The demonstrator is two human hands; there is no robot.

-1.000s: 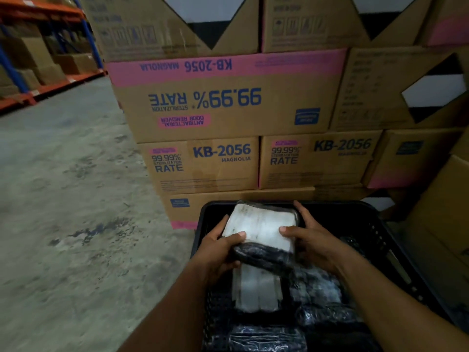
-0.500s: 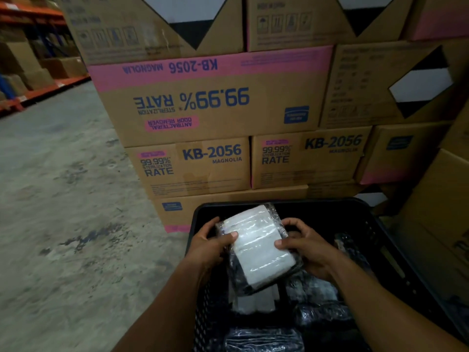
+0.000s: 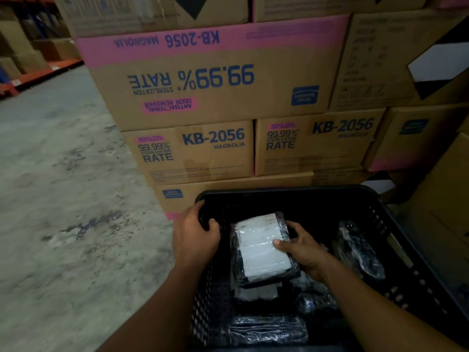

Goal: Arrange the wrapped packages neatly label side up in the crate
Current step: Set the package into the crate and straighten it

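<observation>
A black plastic crate (image 3: 284, 196) sits in front of me, its walls perforated. Inside it, a plastic-wrapped package (image 3: 261, 247) lies with its white label side up, resting on other wrapped packages. My right hand (image 3: 302, 250) holds this package at its right edge, thumb on the label. My left hand (image 3: 195, 237) grips the crate's left rim, fingers curled over the wall. Another wrapped package (image 3: 360, 250) lies dark side up along the crate's right wall. A further dark package (image 3: 266, 329) lies at the near end.
Stacked cardboard cartons (image 3: 215, 80) marked KB-2056 rise just behind the crate. More cartons (image 3: 441, 199) stand to the right. Bare concrete floor (image 3: 63, 199) spreads to the left, with orange shelving (image 3: 38, 72) far back.
The package has dropped lower into the crate, label still up. My left hand has let go of it and taken the crate's left rim. My right hand stays on the package.
</observation>
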